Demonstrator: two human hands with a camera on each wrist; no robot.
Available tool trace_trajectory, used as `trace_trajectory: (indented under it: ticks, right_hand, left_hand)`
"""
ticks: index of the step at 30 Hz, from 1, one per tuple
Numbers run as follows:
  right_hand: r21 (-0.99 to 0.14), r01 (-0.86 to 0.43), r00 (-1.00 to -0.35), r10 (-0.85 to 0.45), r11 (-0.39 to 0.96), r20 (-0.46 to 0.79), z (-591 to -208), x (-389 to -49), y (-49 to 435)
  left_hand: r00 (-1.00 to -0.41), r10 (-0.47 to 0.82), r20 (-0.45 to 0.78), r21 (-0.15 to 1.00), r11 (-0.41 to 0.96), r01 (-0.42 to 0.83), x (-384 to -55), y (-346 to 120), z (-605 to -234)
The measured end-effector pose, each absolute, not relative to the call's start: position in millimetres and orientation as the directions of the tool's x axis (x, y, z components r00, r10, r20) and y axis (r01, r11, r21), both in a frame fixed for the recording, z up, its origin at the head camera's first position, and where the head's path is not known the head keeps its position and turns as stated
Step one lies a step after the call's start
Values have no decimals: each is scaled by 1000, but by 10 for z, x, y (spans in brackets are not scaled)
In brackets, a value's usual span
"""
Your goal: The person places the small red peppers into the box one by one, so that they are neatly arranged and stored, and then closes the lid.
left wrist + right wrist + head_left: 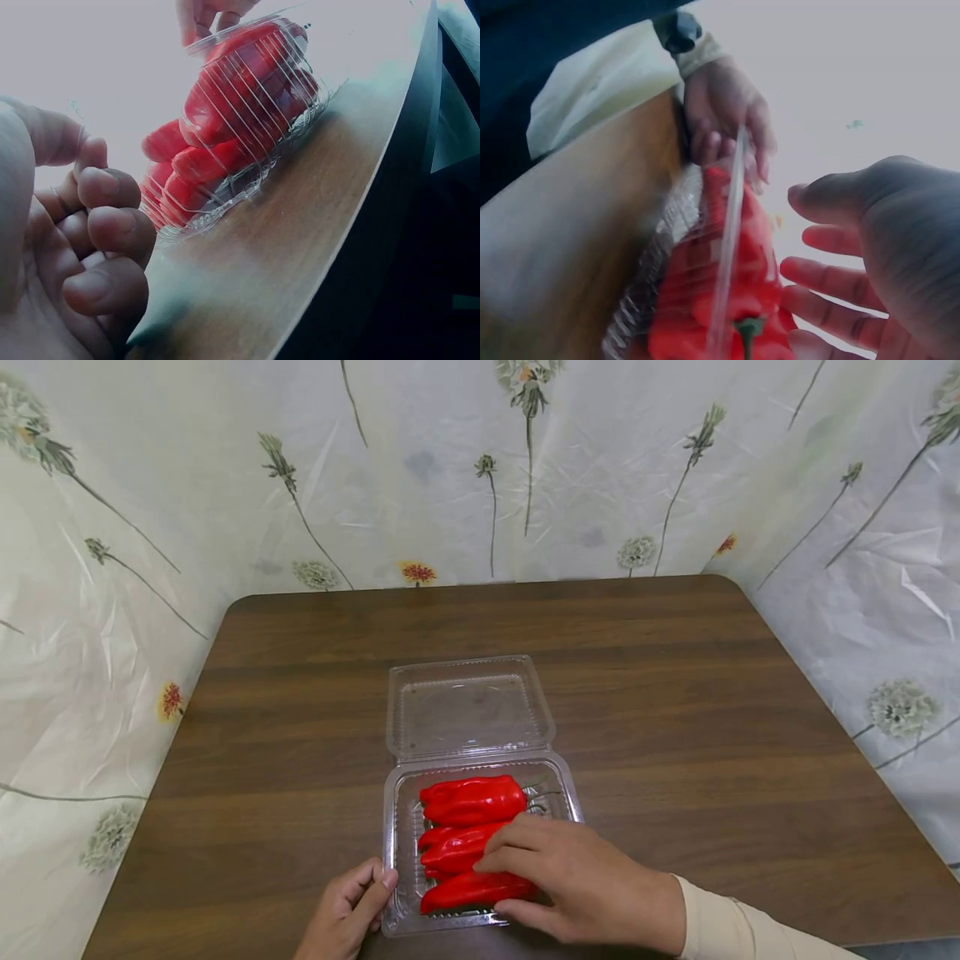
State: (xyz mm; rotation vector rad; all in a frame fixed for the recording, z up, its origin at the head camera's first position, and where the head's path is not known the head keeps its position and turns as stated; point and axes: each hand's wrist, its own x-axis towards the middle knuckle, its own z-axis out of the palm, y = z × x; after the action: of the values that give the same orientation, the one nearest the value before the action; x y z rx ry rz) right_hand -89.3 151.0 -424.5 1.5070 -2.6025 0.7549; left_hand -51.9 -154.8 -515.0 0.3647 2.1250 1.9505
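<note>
A clear plastic clamshell box (392,893) sits near the table's front edge, its lid (472,714) folded back behind it. Several red peppers (476,800) lie crosswise in the base, stems toward the right. At the left rim my left hand (348,906) pinches the edge between thumb and fingers; in the left wrist view its fingers (112,225) are curled. My right hand (577,881) reaches over the box from the right, covering part of the nearer peppers. In the right wrist view, its thumb and fingers (832,277) are spread beside the peppers, a green stem (748,328) below.
The brown wooden table (675,710) has rounded far corners. A flower-patterned sheet (450,485) hangs behind it and along both sides. The table's front edge (352,217) runs close by the box in the left wrist view.
</note>
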Motion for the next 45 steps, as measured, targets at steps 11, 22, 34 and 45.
trace_trajectory:
  ticks: [11,22,34,45]
  right_hand:
    - [-570,-711,-650,-695,413,307,-4052,-1419,1729]
    - [-802,-239,-952,-295,548,82,-4314,-2506,2139]
    - [-867,281,-889,-228,411,-396,-4636,-3077,2323]
    - [-901,366,-827,-364,231,-429,-4709,-3060,2271]
  left_hand:
    - [-918,393,50,988,117,104,-502,-1619,-5126]
    - [-860,460,-223,968,210,-138,-386,-1670,-5039]
    - [-819,499,-282,959,162,-232,-364,-1636,-5048]
    - [-816,544,-198,980,98,-173,-391,-1689,-5082]
